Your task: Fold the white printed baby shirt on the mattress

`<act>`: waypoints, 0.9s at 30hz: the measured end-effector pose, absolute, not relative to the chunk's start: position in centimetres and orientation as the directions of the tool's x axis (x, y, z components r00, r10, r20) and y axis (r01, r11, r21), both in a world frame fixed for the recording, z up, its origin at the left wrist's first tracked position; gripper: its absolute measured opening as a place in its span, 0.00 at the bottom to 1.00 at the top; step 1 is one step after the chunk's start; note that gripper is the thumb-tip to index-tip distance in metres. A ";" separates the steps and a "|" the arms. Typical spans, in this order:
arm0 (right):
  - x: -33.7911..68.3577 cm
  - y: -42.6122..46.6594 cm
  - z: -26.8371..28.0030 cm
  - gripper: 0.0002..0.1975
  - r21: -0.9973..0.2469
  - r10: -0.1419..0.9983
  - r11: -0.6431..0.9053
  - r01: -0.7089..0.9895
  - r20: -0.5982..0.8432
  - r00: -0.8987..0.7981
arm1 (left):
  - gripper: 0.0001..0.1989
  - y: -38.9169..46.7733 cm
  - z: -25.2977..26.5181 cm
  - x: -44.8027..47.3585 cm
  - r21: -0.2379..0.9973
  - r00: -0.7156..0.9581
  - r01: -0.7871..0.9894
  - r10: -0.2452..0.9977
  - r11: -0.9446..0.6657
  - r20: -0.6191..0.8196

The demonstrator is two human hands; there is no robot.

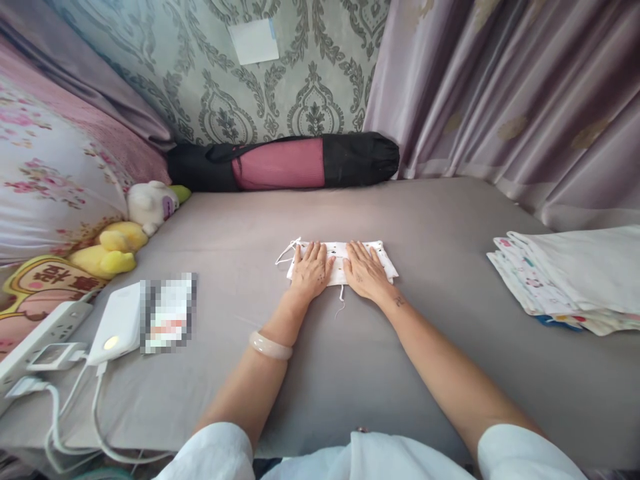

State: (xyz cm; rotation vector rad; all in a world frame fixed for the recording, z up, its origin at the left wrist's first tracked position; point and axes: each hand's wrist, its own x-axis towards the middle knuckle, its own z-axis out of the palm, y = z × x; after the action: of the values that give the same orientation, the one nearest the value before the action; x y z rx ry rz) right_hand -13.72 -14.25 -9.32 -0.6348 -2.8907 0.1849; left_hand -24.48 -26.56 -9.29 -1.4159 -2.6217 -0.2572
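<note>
The bed (pixel 410 373) is the working surface: a wide spread of plain grey sheet, smooth but soft, so anything pressed into it may shift. At its head lies a rolled pink mat in a black bag (pixel 285 163) against patterned wallpaper (pixel 310 73), with mauve curtains (pixel 505 87) closing the right side and floral pillows (pixel 45 173) on the left.

On the right edge sits a stack of folded printed cloths (pixel 565 280), well apart from the hands. Left of centre are plush toys (pixel 125 233), a white power bank (pixel 117 323) and a power strip (pixel 40 337) with trailing cables.

In the middle lies the small folded white cloth (pixel 343 261), printed and with loose ties hanging off its edges. The left hand (pixel 313 270) and right hand (pixel 365 270) both lie flat on it, fingers spread, palms down; neither grip closes on anything, they only press.

The likely slip, as I judge it: the folds may spring open when the palms lift, since the mattress gives and the cloth is light. The loose ties (pixel 341 300) could stick out of the bundle or snag on a finger and drag a layer askew. Uneven pressure between the two hands could also skew the edges.
</note>
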 end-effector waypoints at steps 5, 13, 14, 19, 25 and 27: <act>-13.4 -13.9 -9.4 0.30 -0.119 0.481 0.876 0.467 0.169 -0.860 | 0.28 -26.9 -9.7 -24.9 0.075 -0.573 0.813 0.773 0.577 0.271; -13.4 -13.8 -9.9 0.30 -0.103 0.497 0.867 0.487 0.126 -0.858 | 0.27 -27.0 -9.8 -24.9 0.077 -0.580 0.812 0.787 0.579 0.210; -13.4 -13.8 -9.8 0.30 -0.105 0.497 0.867 0.487 0.126 -0.859 | 0.27 -27.0 -9.8 -24.9 0.079 -0.582 0.811 0.786 0.579 0.211; -13.2 -13.6 -9.6 0.29 -0.099 0.526 0.851 0.517 0.185 -0.830 | 0.28 -27.2 -9.5 -25.2 0.083 -0.602 0.794 0.762 0.602 0.237; -13.0 -13.3 -9.9 0.30 -0.116 0.572 0.820 0.560 0.143 -0.808 | 0.26 -27.6 -9.4 -25.6 0.075 -0.647 0.760 0.741 0.646 0.180; -13.1 -13.3 -9.9 0.30 -0.116 0.575 0.818 0.564 0.130 -0.808 | 0.26 -27.6 -9.5 -25.6 0.076 -0.647 0.760 0.743 0.645 0.172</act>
State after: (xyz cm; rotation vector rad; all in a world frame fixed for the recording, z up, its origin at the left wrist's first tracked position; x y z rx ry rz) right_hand -13.07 -13.31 -9.88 -0.8965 -2.8417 0.1069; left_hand -25.63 -27.62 -9.47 -1.2551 -2.7343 -0.2143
